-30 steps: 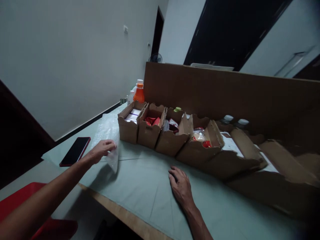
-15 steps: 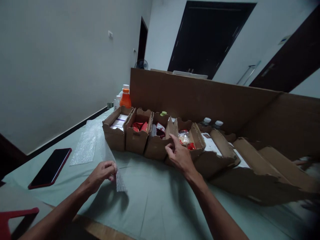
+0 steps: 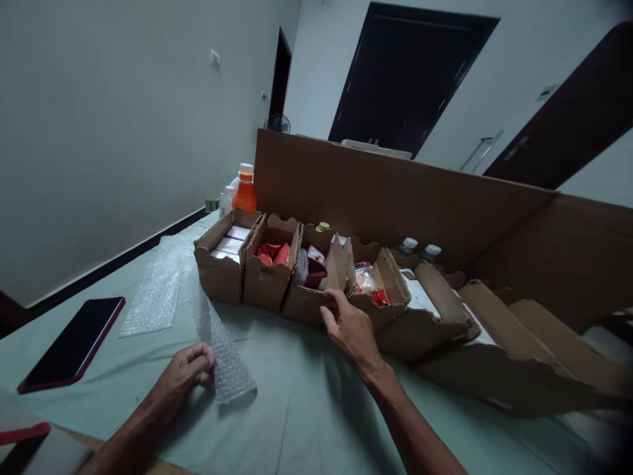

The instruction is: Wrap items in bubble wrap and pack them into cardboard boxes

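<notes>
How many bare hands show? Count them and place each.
2: the left hand, holding the translucent bubble-wrap strip; the right hand, at the open brown cardboard boxes. No other hand is visible.

Dark double doors (image 3: 410, 76) and fan (image 3: 279, 123) suggest a home.

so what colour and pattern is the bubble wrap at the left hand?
The bubble wrap is clear, dotted with small bubbles; head view.

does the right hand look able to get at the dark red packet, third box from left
Probably yes: the right hand appears to hold nothing and is by the front of the cardboard box, whose open top leaves the dark red packet exposed, though its front wall stands between.
</notes>
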`<state>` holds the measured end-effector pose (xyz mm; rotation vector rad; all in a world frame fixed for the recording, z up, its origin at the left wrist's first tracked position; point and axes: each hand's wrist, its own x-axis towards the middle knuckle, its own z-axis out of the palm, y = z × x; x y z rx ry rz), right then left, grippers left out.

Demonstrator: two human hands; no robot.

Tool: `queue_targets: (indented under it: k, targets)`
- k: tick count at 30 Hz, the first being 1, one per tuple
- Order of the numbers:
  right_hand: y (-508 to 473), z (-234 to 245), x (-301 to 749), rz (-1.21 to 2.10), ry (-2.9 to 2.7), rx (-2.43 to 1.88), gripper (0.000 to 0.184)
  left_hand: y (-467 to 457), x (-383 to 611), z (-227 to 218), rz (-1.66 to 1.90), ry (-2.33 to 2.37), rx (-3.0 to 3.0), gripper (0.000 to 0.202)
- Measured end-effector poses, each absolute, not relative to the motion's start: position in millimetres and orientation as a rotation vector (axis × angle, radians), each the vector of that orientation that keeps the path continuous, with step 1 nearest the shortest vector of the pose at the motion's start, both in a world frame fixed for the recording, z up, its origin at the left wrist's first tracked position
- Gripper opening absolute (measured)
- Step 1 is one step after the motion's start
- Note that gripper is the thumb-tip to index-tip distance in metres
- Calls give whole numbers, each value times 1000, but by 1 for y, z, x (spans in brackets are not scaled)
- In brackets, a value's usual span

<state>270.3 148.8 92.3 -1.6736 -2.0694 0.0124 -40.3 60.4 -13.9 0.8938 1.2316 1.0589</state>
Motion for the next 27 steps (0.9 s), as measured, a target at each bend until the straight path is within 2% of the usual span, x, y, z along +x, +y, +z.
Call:
queue_targets:
  k: [6, 9, 12, 13, 16, 18, 22, 27]
  targets:
    - [130, 104, 251, 118, -2055, -1494, 56, 60, -40, -11, 1105, 1261, 904, 25]
    - [136, 119, 218, 191, -2157, -1378, 60, 61, -36, -6, 1115, 1290, 923, 24]
    - [161, 129, 185, 238, -2218, -1447, 64, 61, -34, -4, 1129, 1279, 915, 26]
    - [171, 131, 176, 243, -2204, -1490, 61, 61, -34, -5, 1133, 1268, 905, 26]
    - [194, 130, 162, 242, -2131, -1566, 33, 62, -37, -11, 1156, 1227, 868, 24]
    - [197, 128, 159, 248, -2106, -1555, 21, 63, -39, -15, 1202, 1195, 816, 22]
    - [169, 124, 161, 270, -2099, -1508, 19, 62, -48, -19, 1371, 1190, 858, 18]
    - [95, 119, 173, 453, -2073, -1325, 18, 61, -58, -19, 1569, 1236, 889, 29]
